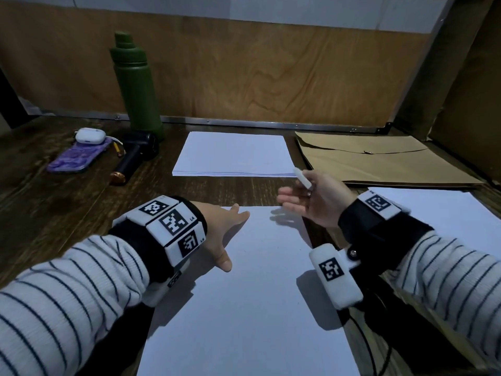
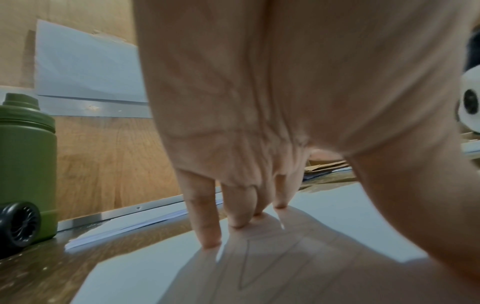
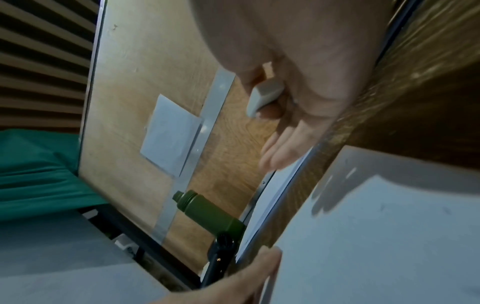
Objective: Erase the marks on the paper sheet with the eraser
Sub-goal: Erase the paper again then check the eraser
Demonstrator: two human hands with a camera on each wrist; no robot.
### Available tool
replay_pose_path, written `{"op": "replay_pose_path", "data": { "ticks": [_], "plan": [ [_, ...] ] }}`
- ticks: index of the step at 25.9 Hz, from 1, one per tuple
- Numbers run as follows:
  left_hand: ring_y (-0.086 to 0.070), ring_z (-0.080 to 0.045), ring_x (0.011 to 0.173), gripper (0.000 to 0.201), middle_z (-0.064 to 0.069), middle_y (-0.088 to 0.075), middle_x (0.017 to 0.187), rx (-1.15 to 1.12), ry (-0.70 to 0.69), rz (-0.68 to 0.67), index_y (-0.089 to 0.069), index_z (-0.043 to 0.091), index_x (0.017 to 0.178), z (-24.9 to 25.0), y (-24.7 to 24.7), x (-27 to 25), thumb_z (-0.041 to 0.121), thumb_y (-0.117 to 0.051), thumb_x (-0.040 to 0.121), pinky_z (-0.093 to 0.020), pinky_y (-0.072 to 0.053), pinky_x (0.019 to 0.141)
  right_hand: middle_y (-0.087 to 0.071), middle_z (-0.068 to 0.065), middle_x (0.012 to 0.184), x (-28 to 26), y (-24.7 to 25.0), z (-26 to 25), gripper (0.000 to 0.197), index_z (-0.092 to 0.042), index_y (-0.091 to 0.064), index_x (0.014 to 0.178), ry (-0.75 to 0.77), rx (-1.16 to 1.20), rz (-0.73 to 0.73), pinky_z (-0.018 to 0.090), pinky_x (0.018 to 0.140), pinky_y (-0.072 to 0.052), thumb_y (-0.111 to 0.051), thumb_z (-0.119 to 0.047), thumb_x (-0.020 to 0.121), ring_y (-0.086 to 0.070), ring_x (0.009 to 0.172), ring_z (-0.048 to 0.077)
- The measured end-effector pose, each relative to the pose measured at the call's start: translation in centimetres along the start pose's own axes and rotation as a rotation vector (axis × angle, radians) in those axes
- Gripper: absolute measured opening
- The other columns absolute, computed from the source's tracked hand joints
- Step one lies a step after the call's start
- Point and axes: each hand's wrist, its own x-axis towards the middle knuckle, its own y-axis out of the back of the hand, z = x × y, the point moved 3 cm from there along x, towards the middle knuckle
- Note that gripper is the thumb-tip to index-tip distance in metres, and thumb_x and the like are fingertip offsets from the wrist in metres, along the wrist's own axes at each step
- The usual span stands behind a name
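A white paper sheet (image 1: 257, 308) lies on the dark wooden desk in front of me. My left hand (image 1: 222, 232) lies flat on its top left corner, fingers straight. In the left wrist view its fingertips (image 2: 207, 236) press on the paper (image 2: 130, 277), where faint pencil lines (image 2: 245, 265) show under the hand's shadow. My right hand (image 1: 309, 188) hovers above the sheet's top right corner, pinching a small white eraser (image 1: 302, 177) between thumb and forefinger, the other fingers loosely extended. The right wrist view shows the eraser (image 3: 265, 94) clear of the paper (image 3: 376, 236).
At the back stands a green bottle (image 1: 135, 82); a black handheld fan (image 1: 135, 156), a purple phone (image 1: 78, 156) and an earbud case (image 1: 90, 135) lie left of it. A paper stack (image 1: 235, 156) lies ahead, a brown envelope (image 1: 379, 161) and another sheet (image 1: 447, 213) right.
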Motion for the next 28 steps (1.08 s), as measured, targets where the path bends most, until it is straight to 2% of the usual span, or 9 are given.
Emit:
{"op": "replay_pose_path", "data": {
  "ticks": [4, 9, 11, 15, 17, 19, 22, 24, 28],
  "plan": [
    [-0.022, -0.020, 0.144, 0.111, 0.004, 0.014, 0.159, 0.014, -0.001, 0.011, 0.011, 0.024, 0.151, 0.1, 0.0, 0.0, 0.048, -0.070, 0.078, -0.035, -0.027, 0.113, -0.068, 0.017, 0.081, -2.2, -1.3, 3.9, 0.038, -0.007, -0.049, 0.073, -0.362, -0.300, -0.328, 0.028, 0.059, -0.059, -0.036, -0.031, 0.099, -0.070, 0.065, 0.026],
    [-0.020, -0.020, 0.145, 0.112, 0.007, 0.014, 0.159, -0.007, 0.008, 0.002, 0.013, 0.027, 0.150, 0.1, 0.0, 0.0, 0.049, -0.069, 0.078, -0.036, -0.026, 0.114, -0.061, 0.016, 0.081, -0.5, 0.2, 1.2, 0.023, -0.005, -0.052, 0.093, 0.082, -0.093, 0.093, 0.030, 0.061, -0.052, -0.038, -0.021, 0.099, -0.062, 0.071, 0.027],
    [-0.019, -0.020, 0.145, 0.112, 0.007, 0.013, 0.159, -0.005, 0.007, 0.009, 0.012, 0.027, 0.150, 0.0, 0.0, 0.0, 0.050, -0.070, 0.078, -0.037, -0.026, 0.115, -0.063, 0.018, 0.086, -0.8, -0.2, 1.7, 0.028, -0.002, -0.053, 0.093, 0.005, -0.078, -0.024, 0.030, 0.063, -0.055, -0.036, -0.024, 0.100, -0.065, 0.072, 0.028],
    [-0.021, -0.020, 0.144, 0.111, 0.006, 0.012, 0.159, -0.012, -0.001, 0.019, 0.010, 0.026, 0.151, 0.0, 0.0, -0.1, 0.049, -0.070, 0.078, -0.036, -0.027, 0.114, -0.068, 0.015, 0.079, -5.3, -0.9, 6.2, 0.040, -0.005, -0.048, 0.068, -0.455, -0.418, -0.497, 0.024, 0.058, -0.057, -0.030, -0.024, 0.098, -0.070, 0.066, 0.025],
    [-0.022, -0.020, 0.144, 0.110, 0.006, 0.012, 0.159, -0.016, -0.004, 0.021, 0.009, 0.026, 0.151, 0.0, 0.0, -0.2, 0.048, -0.069, 0.078, -0.035, -0.027, 0.113, -0.070, 0.014, 0.078, -6.5, -1.4, 6.2, 0.037, -0.007, -0.045, 0.067, -0.487, -0.487, -0.618, 0.025, 0.060, -0.057, -0.030, -0.023, 0.097, -0.070, 0.068, 0.026],
    [-0.020, -0.019, 0.145, 0.109, 0.006, 0.011, 0.159, -0.019, -0.002, 0.023, 0.009, 0.025, 0.151, 0.0, 0.1, -0.1, 0.048, -0.069, 0.078, -0.034, -0.026, 0.112, -0.069, 0.016, 0.083, -4.9, -1.5, 4.7, 0.038, -0.006, -0.048, 0.073, -0.322, -0.278, -0.432, 0.030, 0.064, -0.059, -0.032, -0.027, 0.099, -0.069, 0.074, 0.029],
    [-0.018, -0.019, 0.145, 0.110, 0.008, 0.010, 0.159, -0.030, 0.001, 0.028, 0.009, 0.025, 0.151, 0.0, 0.2, -0.3, 0.050, -0.069, 0.078, -0.033, -0.025, 0.112, -0.066, 0.014, 0.092, -1.4, -1.9, 3.0, 0.034, -0.003, -0.051, 0.104, -0.108, -0.068, -0.166, 0.028, 0.066, -0.058, -0.034, -0.032, 0.101, -0.067, 0.082, 0.027],
    [-0.016, -0.018, 0.146, 0.110, 0.008, 0.008, 0.160, -0.042, 0.001, 0.044, 0.009, 0.024, 0.151, -0.1, 0.2, -0.4, 0.050, -0.069, 0.078, -0.032, -0.022, 0.113, -0.065, 0.013, 0.090, -1.2, -2.6, 4.0, 0.040, 0.000, -0.050, 0.109, -0.190, -0.128, -0.219, 0.023, 0.062, -0.057, -0.029, -0.033, 0.102, -0.068, 0.078, 0.023],
    [-0.015, -0.018, 0.146, 0.107, 0.008, 0.002, 0.160, -0.127, -0.012, 0.081, 0.003, 0.026, 0.152, -0.6, -0.1, -0.4, 0.051, -0.070, 0.077, -0.035, -0.019, 0.117, -0.066, 0.013, 0.087, -4.5, -2.8, 5.7, 0.047, 0.003, -0.054, 0.094, -0.415, -0.502, -0.523, 0.023, 0.066, -0.055, -0.026, -0.033, 0.102, -0.069, 0.072, 0.020]
  ]
}}
